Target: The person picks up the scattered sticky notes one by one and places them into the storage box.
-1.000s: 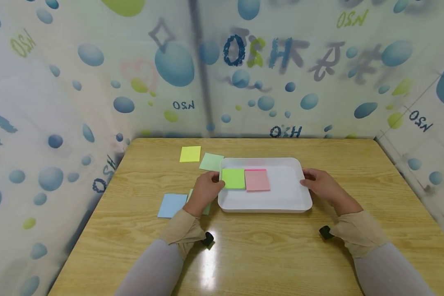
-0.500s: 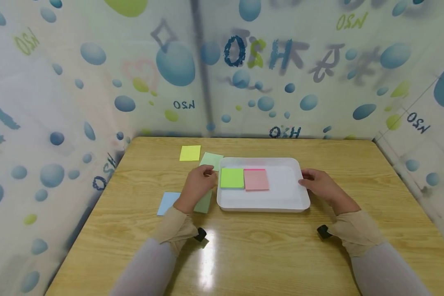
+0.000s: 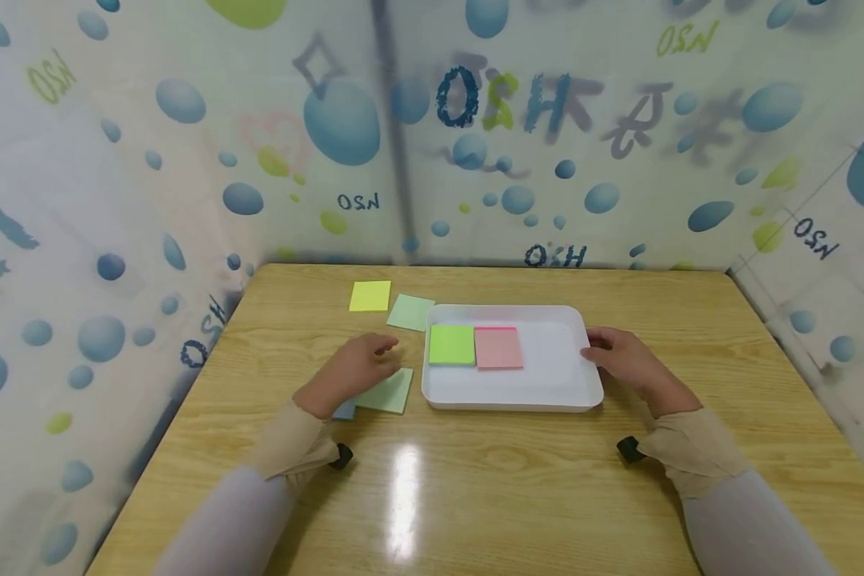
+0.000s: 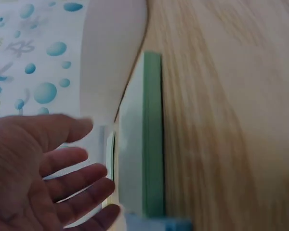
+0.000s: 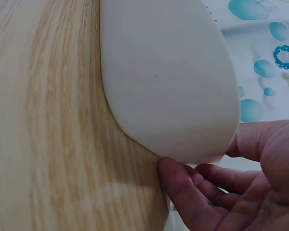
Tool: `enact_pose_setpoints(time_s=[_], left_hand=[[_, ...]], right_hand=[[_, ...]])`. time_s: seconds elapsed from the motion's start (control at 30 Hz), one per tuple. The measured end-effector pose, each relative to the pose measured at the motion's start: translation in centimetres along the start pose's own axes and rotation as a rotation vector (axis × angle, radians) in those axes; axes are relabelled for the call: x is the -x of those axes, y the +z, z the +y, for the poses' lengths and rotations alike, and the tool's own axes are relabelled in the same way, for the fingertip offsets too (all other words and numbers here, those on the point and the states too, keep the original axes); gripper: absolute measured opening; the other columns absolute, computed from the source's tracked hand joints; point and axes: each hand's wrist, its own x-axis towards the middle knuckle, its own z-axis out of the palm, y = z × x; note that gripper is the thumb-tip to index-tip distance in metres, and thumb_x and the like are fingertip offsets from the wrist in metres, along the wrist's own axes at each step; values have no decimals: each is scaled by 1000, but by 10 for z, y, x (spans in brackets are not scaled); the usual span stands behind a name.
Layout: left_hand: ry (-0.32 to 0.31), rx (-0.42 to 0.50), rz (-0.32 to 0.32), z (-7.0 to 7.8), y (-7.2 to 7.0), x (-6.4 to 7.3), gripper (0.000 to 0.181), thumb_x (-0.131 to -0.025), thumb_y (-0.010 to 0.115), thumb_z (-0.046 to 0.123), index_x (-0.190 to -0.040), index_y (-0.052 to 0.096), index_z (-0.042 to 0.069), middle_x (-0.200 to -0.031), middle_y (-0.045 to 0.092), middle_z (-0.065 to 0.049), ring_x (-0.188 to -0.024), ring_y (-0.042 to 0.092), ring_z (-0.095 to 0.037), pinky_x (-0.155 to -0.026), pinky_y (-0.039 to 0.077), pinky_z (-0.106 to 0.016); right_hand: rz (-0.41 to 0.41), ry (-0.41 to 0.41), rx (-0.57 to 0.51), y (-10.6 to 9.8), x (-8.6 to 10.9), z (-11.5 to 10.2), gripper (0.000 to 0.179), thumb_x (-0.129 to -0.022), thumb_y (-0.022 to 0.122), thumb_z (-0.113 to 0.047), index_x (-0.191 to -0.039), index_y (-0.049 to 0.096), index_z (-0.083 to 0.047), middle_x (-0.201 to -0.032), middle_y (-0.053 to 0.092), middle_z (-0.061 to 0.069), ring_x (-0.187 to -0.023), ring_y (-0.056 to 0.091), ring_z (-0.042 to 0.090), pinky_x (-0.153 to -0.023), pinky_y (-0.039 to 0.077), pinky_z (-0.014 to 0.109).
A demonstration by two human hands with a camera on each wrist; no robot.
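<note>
In the head view my left hand (image 3: 356, 366) hovers with loosely bent fingers over the left part of the table, holding nothing. Below and beside it lie a pale green sticky note pad (image 3: 391, 392) and a blue sticky note pad (image 3: 345, 411), the blue one mostly hidden by the hand. My right hand (image 3: 622, 364) grips the right end of a white tray (image 3: 558, 388), thumb at the rim and fingers along the outer wall. Inside the tray, a bright green sticky note pad (image 3: 452, 345) and a pink sticky note pad (image 3: 499, 349) lie side by side.
Farther back on the wooden table (image 3: 511, 488) are a yellow sticky note pad (image 3: 370, 296) and another pale green pad (image 3: 409, 312), close to the tray's back left corner. A patterned curtain (image 3: 461, 184) encloses the table's back and sides.
My left hand has let go of the tray's left edge and moved left, over the blue and pale green pads. The right hand stays at the tray, which has barely shifted.
</note>
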Motion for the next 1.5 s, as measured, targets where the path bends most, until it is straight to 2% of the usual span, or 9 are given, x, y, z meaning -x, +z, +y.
enact_pose_setpoints(time_s=[0.13, 0.3, 0.53, 0.67, 0.83, 0.97, 1.2, 1.37, 1.5], left_hand=[[66, -120, -103, -6, -2, 4, 63, -96, 76, 32, -148, 56, 3, -149, 59, -17, -140, 53, -37, -114, 45, -51], [115, -206, -164, -7, -4, 10, 70, -86, 86, 33, -145, 60, 6, -148, 58, -16, -137, 52, -38, -113, 45, -52], [50, -269, -219, 3, -3, 15, 83, -79, 92, 24, -151, 54, 10, -155, 50, -15, -139, 47, -38, -107, 49, -50], [68, -321, -216, 9, -4, 14, 84, -77, 94, 22, -149, 55, 6, -148, 53, -17, -136, 47, -41, -107, 50, -51], [68, -350, -202, 12, -4, 13, 82, -73, 96, 28, -142, 59, 3, -136, 56, -16, -122, 50, -33, -100, 53, -47], [53, -340, -193, 11, -3, 12, 83, -72, 97, 32, -138, 59, 0, -128, 56, -16, -114, 48, -30, -96, 53, -45], [2, -313, -157, 9, 2, 8, 90, -73, 95, 39, -141, 53, -2, -125, 50, -18, -107, 47, -29, -93, 53, -45], [3, -312, -126, 7, 4, 6, 91, -73, 95, 42, -139, 53, -3, -125, 54, -18, -103, 55, -28, -95, 54, -44], [8, -290, -104, 5, 5, 5, 92, -73, 95, 42, -140, 52, -4, -127, 60, -18, -105, 56, -29, -93, 53, -44]], right_hand=[[-2, -3, -1, 0, -1, 1, 61, -108, 54, -22, -159, 33, 6, -159, 40, 30, -138, 46, 41, -116, 43, 56], [0, -9, -3, 1, -1, 0, 61, -108, 54, -23, -158, 34, 6, -158, 41, 30, -137, 47, 40, -115, 44, 55], [2, -19, -9, 1, -1, 2, 60, -108, 54, -22, -157, 34, 7, -157, 41, 30, -135, 49, 40, -111, 47, 52], [2, -10, -14, 1, -2, 3, 60, -108, 54, -22, -158, 34, 6, -157, 42, 30, -134, 49, 39, -111, 48, 51], [4, -3, -12, 1, -1, 2, 60, -109, 54, -22, -159, 34, 5, -158, 41, 29, -135, 48, 39, -113, 46, 53], [7, -6, -11, 2, -1, 0, 60, -109, 53, -21, -158, 34, 6, -158, 41, 29, -136, 48, 39, -113, 45, 54], [11, -8, -7, 1, 0, 1, 59, -109, 53, -20, -158, 34, 7, -156, 42, 30, -135, 49, 40, -111, 47, 51], [13, 2, -5, 1, 1, -1, 59, -109, 53, -21, -158, 35, 6, -156, 43, 30, -132, 50, 38, -109, 48, 50], [8, 12, -2, 1, 2, -3, 60, -109, 54, -22, -158, 34, 6, -157, 42, 29, -132, 50, 39, -112, 47, 52]])
